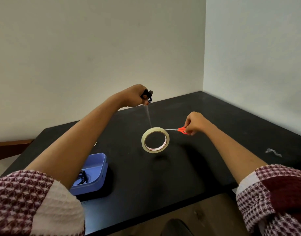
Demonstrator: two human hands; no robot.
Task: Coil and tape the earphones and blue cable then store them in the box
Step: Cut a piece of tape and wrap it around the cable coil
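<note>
My left hand [135,96] is raised over the black table [197,159] and grips a coiled dark blue cable [148,95]. A strip of clear tape [148,116] runs from the coil down to the tape roll [155,140], which hangs tilted just above the table. My right hand [194,123] holds orange-handled scissors [177,129] with the blades pointing left at the roll's upper right edge. The blue box [95,169] stands open near the table's front left, with coiled black earphones [84,178] inside, partly hidden by my left forearm.
A crumpled scrap of clear tape [273,152] lies at the table's right side. White walls close the far and right sides. A brown wooden piece [10,147] shows left of the table. A dark rounded shape [177,227] is below the front edge.
</note>
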